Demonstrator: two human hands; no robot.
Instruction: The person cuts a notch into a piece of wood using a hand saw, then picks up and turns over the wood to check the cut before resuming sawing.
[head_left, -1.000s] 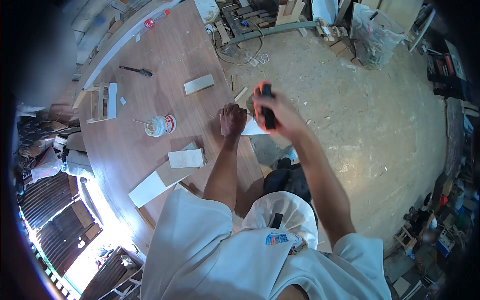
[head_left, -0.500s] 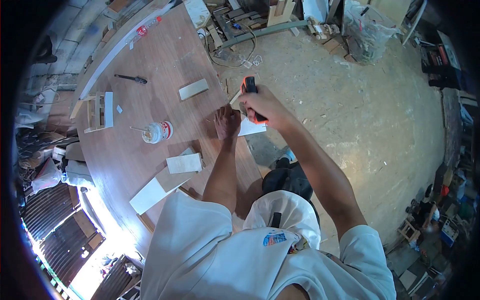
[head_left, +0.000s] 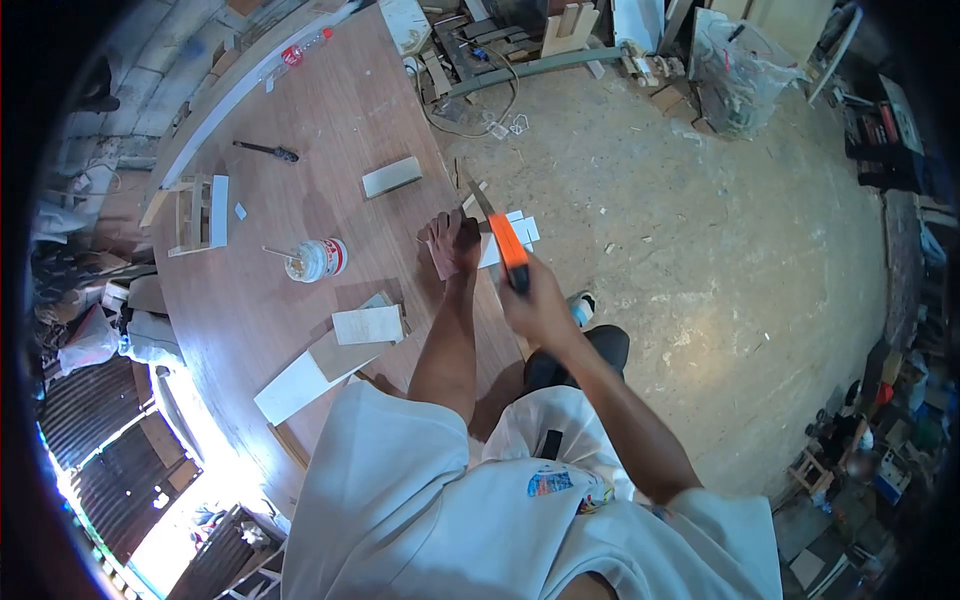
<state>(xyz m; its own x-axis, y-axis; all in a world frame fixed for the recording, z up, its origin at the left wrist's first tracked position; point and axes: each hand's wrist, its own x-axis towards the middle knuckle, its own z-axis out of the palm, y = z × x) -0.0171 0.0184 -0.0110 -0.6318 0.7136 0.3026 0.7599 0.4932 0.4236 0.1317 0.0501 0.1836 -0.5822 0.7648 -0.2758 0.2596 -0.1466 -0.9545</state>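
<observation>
Saw [head_left: 509, 241] (orange-handled) in right grip [head_left: 537, 305]

Left hand [head_left: 453, 247] at table [head_left: 350, 110] edge; saw [head_left: 508, 240] in right hand [head_left: 538, 305], just right. On table, from left hand: block [head_left: 392, 178] ahead-left, jar [head_left: 320, 260] left, boards [head_left: 297, 387] behind-left. Tool [head_left: 268, 151] beyond jar.

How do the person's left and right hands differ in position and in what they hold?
The left hand is on the table, near its edge; the right hand is just past that edge, seen against the floor.
The right hand grips the orange-and-black handle of a saw; the left hand shows no tool in it.
Both hands are bare.
</observation>
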